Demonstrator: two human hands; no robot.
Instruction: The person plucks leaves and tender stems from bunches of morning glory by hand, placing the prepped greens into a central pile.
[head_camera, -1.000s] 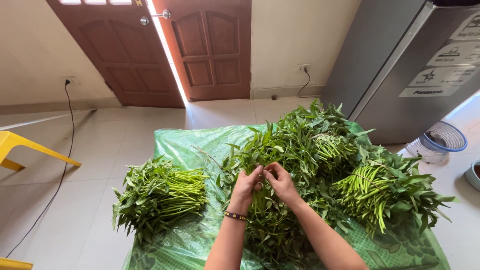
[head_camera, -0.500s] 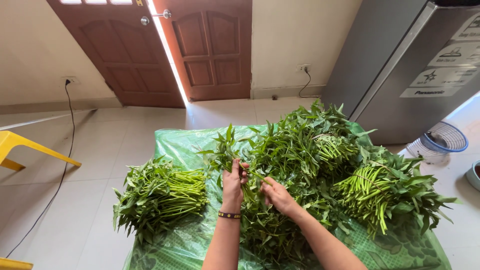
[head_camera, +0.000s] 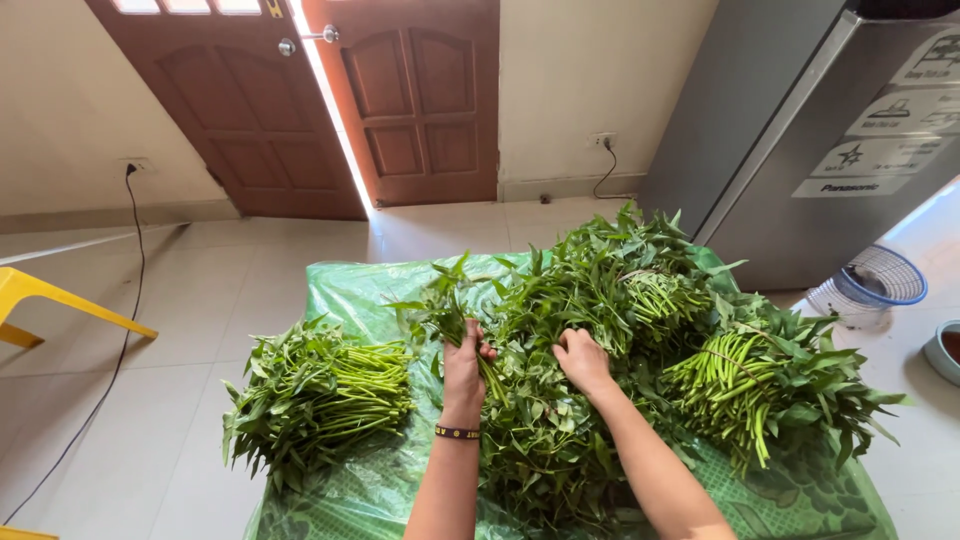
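Observation:
A big heap of leafy green stalks (head_camera: 640, 330) lies on a green plastic sheet (head_camera: 350, 290) spread on the floor. My left hand (head_camera: 464, 366), with a dark bracelet at the wrist, is shut on a small bunch of stalks (head_camera: 447, 305) lifted out of the heap, leaves pointing up. My right hand (head_camera: 582, 358) rests knuckles-up in the heap just right of it, fingers curled into the leaves. A separate sorted bundle of stalks (head_camera: 320, 395) lies at the left of the sheet.
A yellow plastic chair leg (head_camera: 60, 300) sticks in at the left, a black cable (head_camera: 120, 340) runs over the tiles. Brown double doors (head_camera: 330, 100) stand behind. A grey fridge (head_camera: 800, 130), a blue-rimmed basket (head_camera: 875, 285) and a bowl (head_camera: 945, 350) are at the right.
My two hands were together over the heap; they have parted. The left hand has drawn a small bunch up and to the left, the right hand has dropped back into the heap.

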